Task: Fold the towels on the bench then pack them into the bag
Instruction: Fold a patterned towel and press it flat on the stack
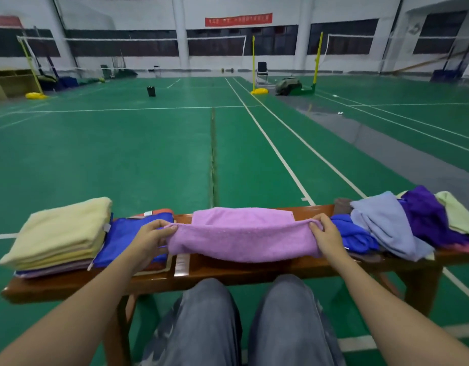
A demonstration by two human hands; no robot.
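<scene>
A pink towel (241,233) lies across the middle of the wooden bench (228,273), its near half lifted and doubled toward the far edge. My left hand (151,239) pinches its left corner and my right hand (325,233) pinches its right corner. A stack of folded cream and pink towels (59,233) sits at the bench's left end. Beside it lies a flat blue bag or cloth (125,233) with an orange edge; I cannot tell which. Unfolded towels are heaped at the right: blue (352,236), pale blue (384,223), purple (428,217) and pale green (457,212).
My knees in grey trousers (241,320) are close under the bench's near edge. Beyond the bench stretches a green badminton court floor (149,154) with white lines, yellow net posts (254,64), a black bin (151,91) and a chair (262,72) far off.
</scene>
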